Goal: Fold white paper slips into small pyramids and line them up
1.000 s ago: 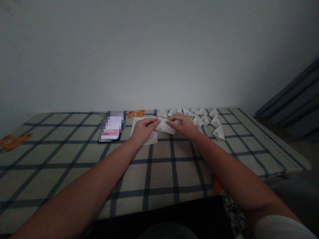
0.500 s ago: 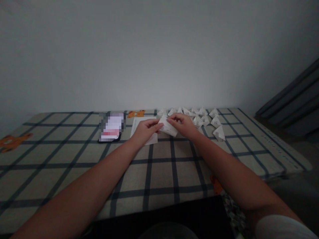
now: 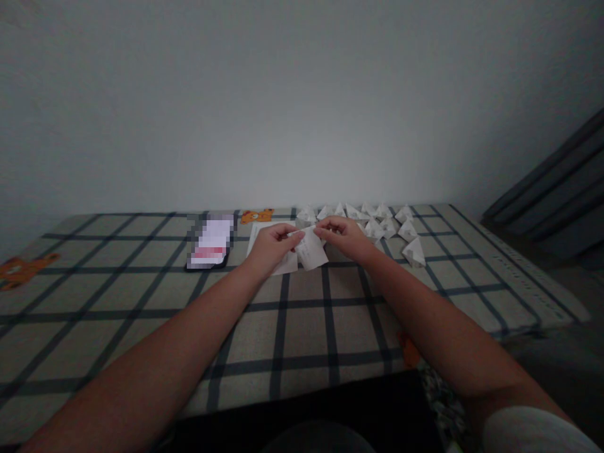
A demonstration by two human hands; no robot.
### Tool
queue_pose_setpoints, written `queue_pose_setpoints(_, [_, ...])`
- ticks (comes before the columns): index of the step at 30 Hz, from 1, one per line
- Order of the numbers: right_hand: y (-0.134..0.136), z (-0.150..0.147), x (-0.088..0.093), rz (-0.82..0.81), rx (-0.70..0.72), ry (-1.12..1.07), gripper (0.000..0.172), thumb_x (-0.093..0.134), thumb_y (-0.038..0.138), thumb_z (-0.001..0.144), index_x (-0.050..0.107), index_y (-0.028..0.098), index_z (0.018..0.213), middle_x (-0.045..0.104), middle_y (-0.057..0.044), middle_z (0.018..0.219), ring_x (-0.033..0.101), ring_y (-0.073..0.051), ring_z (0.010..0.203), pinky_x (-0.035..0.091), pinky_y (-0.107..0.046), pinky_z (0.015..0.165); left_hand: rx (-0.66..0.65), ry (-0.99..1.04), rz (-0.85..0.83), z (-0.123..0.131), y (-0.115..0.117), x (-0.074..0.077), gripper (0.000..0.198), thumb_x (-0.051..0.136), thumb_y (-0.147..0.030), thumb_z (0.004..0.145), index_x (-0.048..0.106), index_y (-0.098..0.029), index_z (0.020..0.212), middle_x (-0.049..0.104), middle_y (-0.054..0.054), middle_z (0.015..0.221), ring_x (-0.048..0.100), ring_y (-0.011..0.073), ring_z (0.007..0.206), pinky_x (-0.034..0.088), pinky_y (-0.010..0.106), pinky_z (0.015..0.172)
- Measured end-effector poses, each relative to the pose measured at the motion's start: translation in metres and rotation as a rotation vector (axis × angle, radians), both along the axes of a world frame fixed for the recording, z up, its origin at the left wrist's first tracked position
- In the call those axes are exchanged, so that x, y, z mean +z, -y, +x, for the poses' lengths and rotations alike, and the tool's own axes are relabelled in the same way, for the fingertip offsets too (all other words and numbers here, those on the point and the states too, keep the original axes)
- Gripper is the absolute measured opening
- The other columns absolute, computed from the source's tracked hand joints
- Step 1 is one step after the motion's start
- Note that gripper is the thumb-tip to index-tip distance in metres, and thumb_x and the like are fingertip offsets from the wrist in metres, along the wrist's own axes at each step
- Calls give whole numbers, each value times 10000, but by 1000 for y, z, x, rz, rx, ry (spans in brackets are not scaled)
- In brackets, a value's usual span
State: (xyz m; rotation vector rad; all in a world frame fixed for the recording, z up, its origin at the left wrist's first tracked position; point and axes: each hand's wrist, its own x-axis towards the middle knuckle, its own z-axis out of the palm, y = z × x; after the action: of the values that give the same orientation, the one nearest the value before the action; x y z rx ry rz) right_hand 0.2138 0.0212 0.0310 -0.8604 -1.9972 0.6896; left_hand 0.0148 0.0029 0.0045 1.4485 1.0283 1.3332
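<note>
A small white piece of paper (image 3: 311, 250) is held up between both hands, its lower part hanging free. My left hand (image 3: 279, 244) pinches its upper left edge with thumb and fingers. At its upper right corner, the fingertips of my right hand (image 3: 340, 233) are closed on the paper. Flat under and behind my left hand lies a larger white sheet (image 3: 255, 234). Several folded white paper pieces (image 3: 374, 229) stand behind and to the right of my right hand, one of them (image 3: 414, 251) nearest on the right.
A phone (image 3: 212, 242) with a blurred, lit screen lies left of the sheet. The checked cloth (image 3: 302, 327) with orange bear prints covers the table. A pale wall rises behind it, and a dark curtain (image 3: 557, 176) hangs at the right.
The paper between my hands has turned, so its loose part now hangs lower and further left. Both hands have stayed almost in place.
</note>
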Motion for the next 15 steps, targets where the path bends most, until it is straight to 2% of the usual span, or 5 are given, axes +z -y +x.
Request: queue_pose_setpoints(15, [1,2,1,41,-29,27,224,603,361,818,714,167,797,718,-33,798,630,-140,745,450,-247,668,21,-59,24,1,4,4,285,762,-407,662,707,-150,773,650,14,677,539,112,579,407,241,565])
